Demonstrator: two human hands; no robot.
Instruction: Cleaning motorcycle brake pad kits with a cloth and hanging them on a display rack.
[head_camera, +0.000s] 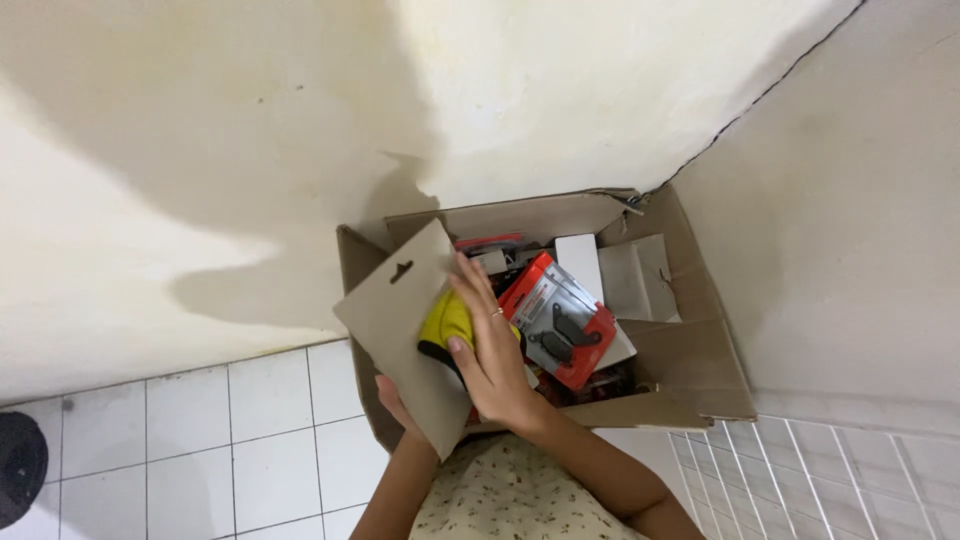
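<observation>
A flat brown card package (400, 330) with a hang-slot, a yellow-and-black item (445, 325) on its front, is held over an open cardboard box (700, 350) in a wall corner. The right hand (495, 360) has fingers clamped on its front; the left hand (395, 405) supports it underneath, grip hidden. It seems to be under inspection. Inside the box lies a red blister pack (560, 320) of dark parts beside white cartons (580, 262).

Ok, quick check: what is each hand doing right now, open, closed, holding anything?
Left hand: mostly hidden under the flat brown cardboard backing card, supporting it; grip cannot be told.
Right hand: closed on the yellow-and-black packaged item against the card.
</observation>
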